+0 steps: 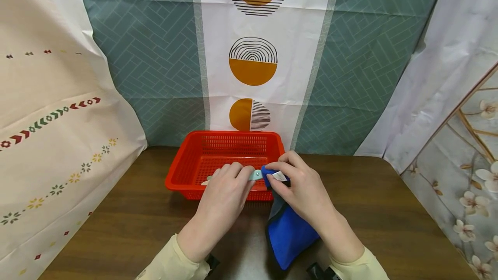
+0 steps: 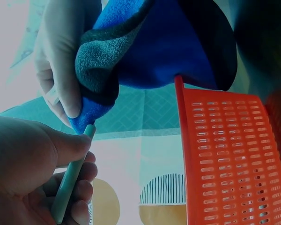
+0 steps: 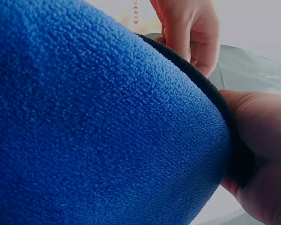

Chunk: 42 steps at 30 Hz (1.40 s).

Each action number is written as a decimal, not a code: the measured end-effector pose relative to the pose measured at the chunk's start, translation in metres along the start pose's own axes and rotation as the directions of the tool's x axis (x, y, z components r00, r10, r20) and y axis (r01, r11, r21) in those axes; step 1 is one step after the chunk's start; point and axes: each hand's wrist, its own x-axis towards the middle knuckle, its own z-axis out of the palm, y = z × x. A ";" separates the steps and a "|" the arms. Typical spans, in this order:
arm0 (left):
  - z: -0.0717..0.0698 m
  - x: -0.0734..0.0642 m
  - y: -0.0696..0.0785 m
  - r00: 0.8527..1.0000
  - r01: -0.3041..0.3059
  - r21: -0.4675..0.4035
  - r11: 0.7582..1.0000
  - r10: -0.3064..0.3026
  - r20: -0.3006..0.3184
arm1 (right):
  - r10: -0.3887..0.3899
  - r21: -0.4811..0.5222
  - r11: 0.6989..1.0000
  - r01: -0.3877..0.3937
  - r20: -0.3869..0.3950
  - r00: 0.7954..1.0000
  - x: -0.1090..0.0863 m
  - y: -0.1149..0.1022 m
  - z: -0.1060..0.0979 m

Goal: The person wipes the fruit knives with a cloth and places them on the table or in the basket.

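My left hand (image 1: 225, 195) grips a slim utensil with a pale teal handle (image 1: 256, 175); a hole or rivet shows near the handle's end. A whitish tip (image 1: 205, 182) sticks out past the fingers on the left, and the palm hides the middle. My right hand (image 1: 305, 187) pinches a blue and grey cloth (image 1: 292, 232) with dark edging and a white tag (image 1: 279, 176). A fold of the cloth touches the handle's end. The rest of the cloth hangs down below the right hand and fills much of the right wrist view.
A red slotted plastic basket (image 1: 183, 167) stands at the back of the brown wooden table (image 1: 369, 211), behind and below the hands. Patterned cloths (image 1: 155, 55) hang behind the table and along both sides.
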 end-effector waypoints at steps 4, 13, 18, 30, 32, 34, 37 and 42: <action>-0.001 0.000 0.000 1.000 0.005 0.001 1.000 -0.005 -0.003 | 0.006 -0.001 1.000 -0.006 -0.006 1.000 0.000 0.002 -0.002; -0.003 0.001 -0.001 1.000 0.008 -0.006 1.000 -0.008 -0.005 | 0.031 -0.025 0.999 -0.032 -0.018 0.999 0.000 0.010 -0.010; -0.005 0.001 -0.002 1.000 0.016 -0.008 1.000 -0.016 -0.008 | 0.040 -0.035 0.999 -0.041 -0.037 0.999 0.000 0.015 -0.014; -0.006 0.001 -0.003 1.000 0.003 -0.024 1.000 -0.004 -0.024 | 0.125 -0.045 0.991 -0.127 -0.038 0.991 0.000 0.023 -0.022; -0.006 0.002 -0.003 1.000 0.002 -0.028 1.000 -0.003 -0.027 | 0.137 -0.049 0.989 -0.139 -0.040 0.990 0.000 0.025 -0.023; -0.006 0.002 -0.004 1.000 0.002 -0.033 0.999 -0.003 -0.029 | 0.151 -0.054 0.987 -0.153 -0.045 0.988 0.000 0.027 -0.026; -0.006 0.002 -0.004 0.999 0.002 -0.040 0.999 -0.003 -0.035 | 0.170 -0.064 0.983 -0.173 -0.052 0.984 -0.001 0.031 -0.029; -0.007 0.002 -0.004 0.999 0.000 -0.042 0.999 -0.002 -0.046 | 0.195 -0.080 0.977 -0.199 -0.052 0.979 -0.001 0.035 -0.033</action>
